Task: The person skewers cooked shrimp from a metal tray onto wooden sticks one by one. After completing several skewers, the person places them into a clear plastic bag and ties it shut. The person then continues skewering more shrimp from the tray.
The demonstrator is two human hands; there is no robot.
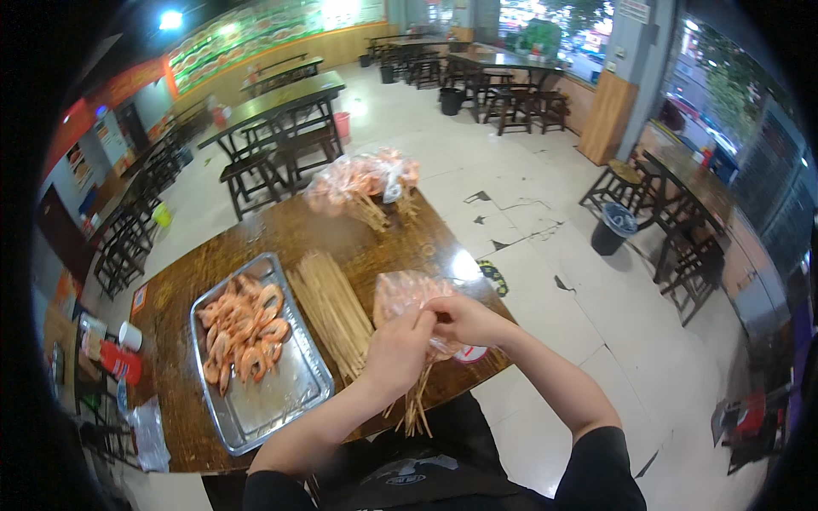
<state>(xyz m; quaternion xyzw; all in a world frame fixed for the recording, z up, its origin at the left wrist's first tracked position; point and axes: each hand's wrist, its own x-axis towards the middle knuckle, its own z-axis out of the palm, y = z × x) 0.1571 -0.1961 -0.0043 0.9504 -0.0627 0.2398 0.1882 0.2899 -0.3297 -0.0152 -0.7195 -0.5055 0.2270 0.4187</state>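
My left hand (401, 348) and my right hand (470, 319) meet at the gathered neck of a clear plastic bag of skewered shrimp (406, 290), fingertips pinching the plastic. The ends of its bamboo skewers (416, 409) stick out below my hands towards my body. Left of the bag lies a thick pile of loose bamboo skewers (332, 306). Further left, a metal tray (300, 367) holds a heap of orange cooked shrimp (246, 326). At the table's far end sit more filled plastic bags of shrimp (364, 179) with skewer ends poking out.
The wooden table (211, 265) has its right edge close beside the bag. A white paper cup (130, 336), a red package (120, 363) and a crumpled plastic bag (150, 434) are at the left. Around stand dark tables, stools and a black bin (613, 230).
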